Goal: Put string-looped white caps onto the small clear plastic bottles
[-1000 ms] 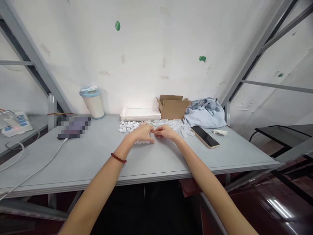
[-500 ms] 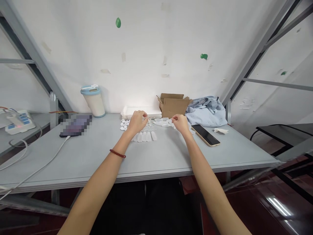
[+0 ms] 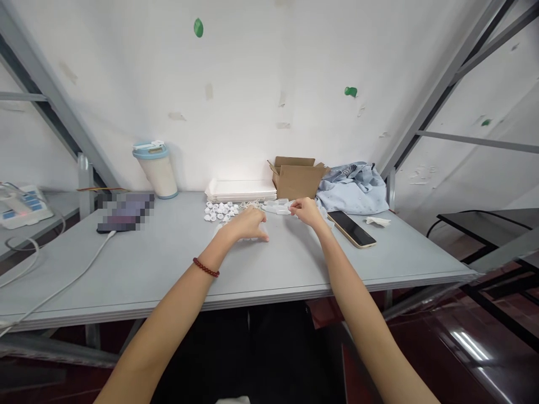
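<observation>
While the left hand (image 3: 249,224) was held spread over near translucent pieces (image 3: 263,228), the right hand (image 3: 306,211) was placed at the far clear pieces (image 3: 278,208), fingertips (image 3: 292,209) together; any pinched piece could not be discerned.

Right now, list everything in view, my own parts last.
Wall: one, white, behind
Green patches: three, green, on wall
Metal bars: several, grey, both sides
Floor: one, dark red, below
Worktable: one, grey, centre
Cup: one, cream and blue, back left
Device: one, blurred dark, left
Cables: several, mostly white, left
Power strip: one, white and blue, left
Stack: one, white, back
Box: one, brown, right of stack
Cloth: one, pale blue, right of box
Phone: one, black, before cloth
Tissue: one, white, beside phone
Small pieces: many, white, before stack
Strings: several, pale, before stack
Clear pieces: several, translucent, before box
Stand: one, dark, right
Bracelet: one, red, left wrist
Arms: two, foreground
Left hand: one, over clear pieces
Right hand: one, at clear pieces
</observation>
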A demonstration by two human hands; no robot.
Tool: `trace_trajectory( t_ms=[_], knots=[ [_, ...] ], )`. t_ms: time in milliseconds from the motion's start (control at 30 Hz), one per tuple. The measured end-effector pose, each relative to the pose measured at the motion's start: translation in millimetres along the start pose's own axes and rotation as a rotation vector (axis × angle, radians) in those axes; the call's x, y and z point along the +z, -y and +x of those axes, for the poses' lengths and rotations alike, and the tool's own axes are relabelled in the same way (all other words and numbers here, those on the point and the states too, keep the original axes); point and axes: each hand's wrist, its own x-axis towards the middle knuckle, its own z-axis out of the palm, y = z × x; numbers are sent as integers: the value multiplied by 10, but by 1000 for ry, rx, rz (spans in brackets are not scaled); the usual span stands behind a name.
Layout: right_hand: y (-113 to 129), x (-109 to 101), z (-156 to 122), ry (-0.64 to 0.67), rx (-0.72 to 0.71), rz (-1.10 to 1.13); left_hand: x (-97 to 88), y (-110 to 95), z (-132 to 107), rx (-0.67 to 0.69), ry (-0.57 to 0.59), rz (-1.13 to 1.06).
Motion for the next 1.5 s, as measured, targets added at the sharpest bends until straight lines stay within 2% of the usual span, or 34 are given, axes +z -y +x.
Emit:
trace_trajectory(
  t_ms=[300, 500, 633, 767, 833, 933, 1033, 1133, 1200, 1267, 1333, 1500],
  knots=[
    [10, -16, -3, -30, 6, -51, -17, 13, -17, -12, 54, -5],
    [-9, -12, 2, -53, 19, -29, -15, 7, -9, 3, 16, -48],
    [-43, -6, 25, -82, 47, -26, -2, 38, -3, 2, 39, -79],
    [-74, -10, 30, -95, 64, -142, 10, 58, -2, -1, 64, -96],
    [-97, -19, 22, -129, 79, -288, 10, 63, 5, 2, 12, -128],
    [-140, -62, 3, -139, 90, -466, 16, 94, 43, -36, -167, -148],
    [-182, -167, -24, -103, 110, -493, 39, 173, 110, -131, -345, -98],
    [-238, -322, -49, -130, 178, -474, 73, 280, 175, -251, -436, -76],
    [-293, -422, -57, -112, 227, -450, 100, 351, 204, -297, -448, -92],
    [-353, -496, -56, -17, 249, -386, 130, 413, 222, -303, -432, -109],
    [-405, -539, -49, 51, 273, -324, 161, 461, 237, -286, -405, -105],
    [-454, -541, -33, 114, 343, -288, 207, 496, 268, -201, -349, -60]
  ],
)
